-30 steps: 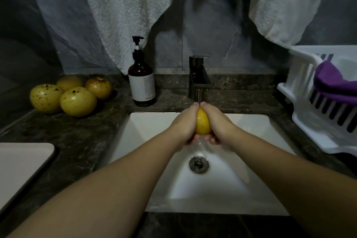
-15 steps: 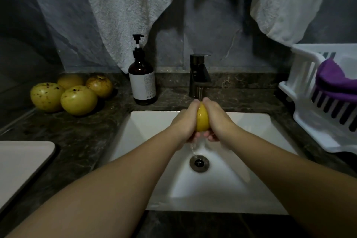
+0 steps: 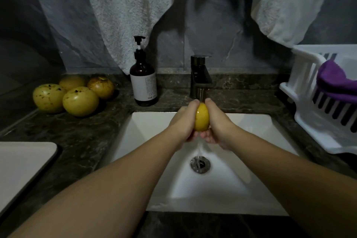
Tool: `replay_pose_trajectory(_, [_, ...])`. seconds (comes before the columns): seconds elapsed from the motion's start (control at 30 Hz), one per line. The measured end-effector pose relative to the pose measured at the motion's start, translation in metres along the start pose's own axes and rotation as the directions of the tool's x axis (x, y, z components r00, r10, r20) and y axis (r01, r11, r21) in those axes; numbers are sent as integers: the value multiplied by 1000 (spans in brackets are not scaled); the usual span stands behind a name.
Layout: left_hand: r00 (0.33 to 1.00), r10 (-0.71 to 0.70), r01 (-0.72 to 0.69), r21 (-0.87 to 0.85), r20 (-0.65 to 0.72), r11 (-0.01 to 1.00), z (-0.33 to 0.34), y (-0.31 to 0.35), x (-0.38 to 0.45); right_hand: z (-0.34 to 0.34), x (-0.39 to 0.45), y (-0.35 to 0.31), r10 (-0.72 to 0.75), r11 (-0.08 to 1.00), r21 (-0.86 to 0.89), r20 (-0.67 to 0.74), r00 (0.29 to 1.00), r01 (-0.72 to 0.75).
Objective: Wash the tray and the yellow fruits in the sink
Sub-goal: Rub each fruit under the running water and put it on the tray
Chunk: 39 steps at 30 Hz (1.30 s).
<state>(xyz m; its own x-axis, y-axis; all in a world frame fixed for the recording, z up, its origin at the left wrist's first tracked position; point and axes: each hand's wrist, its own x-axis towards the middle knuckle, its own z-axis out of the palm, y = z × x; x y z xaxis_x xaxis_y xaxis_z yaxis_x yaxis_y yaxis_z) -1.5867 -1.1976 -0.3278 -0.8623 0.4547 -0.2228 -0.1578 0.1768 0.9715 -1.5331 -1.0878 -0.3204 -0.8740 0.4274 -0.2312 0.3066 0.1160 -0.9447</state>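
A yellow fruit [image 3: 201, 117] is held between my left hand [image 3: 185, 121] and my right hand [image 3: 216, 121], both curled round it over the white sink [image 3: 251, 127]. Water runs from the dark faucet [image 3: 200, 75] onto the fruit and falls toward the drain [image 3: 200, 164]. Several more yellow, spotted fruits [image 3: 80, 100] lie on the dark counter at the left. A pale tray [image 3: 21, 164] lies at the lower left, partly out of frame.
A brown pump soap bottle [image 3: 143, 81] stands left of the faucet. A white dish rack [image 3: 320, 106] with a purple cloth [image 3: 336, 81] sits on the counter at the right. Two white towels [image 3: 123, 9] hang on the wall above.
The hands and fruit have stayed under the running water with only slight shifts; the fruit looks turned a little between the palms.
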Motion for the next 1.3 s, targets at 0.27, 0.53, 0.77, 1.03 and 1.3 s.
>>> replay_pose_trajectory(0.27, [998, 49, -50, -42, -26, 998, 1, 2, -2, 4, 1, -4, -90, 996, -25, -28, 996, 90])
replay_pose_trajectory(0.53, [997, 50, -52, -25, -56, 998, 2, 4, -6, 6, 3, -7, -93, 995, -42, -57, 994, 91])
replay_pose_trajectory(0.77, [997, -72, 71, -117, -2, 991, 0, 4, -9, 7, 8, -2, -139, 989, -62, -54, 989, 136])
replay_pose_trajectory(1.03, [987, -149, 158, -247, 53, 956, -1, 5, -13, 6, 9, -3, -206, 964, -180, -40, 978, 196])
replay_pose_trajectory(1.3, [995, -99, 103, -243, 30, 965, 0, 8, -15, 8, 11, -4, -188, 976, -129, -70, 980, 178])
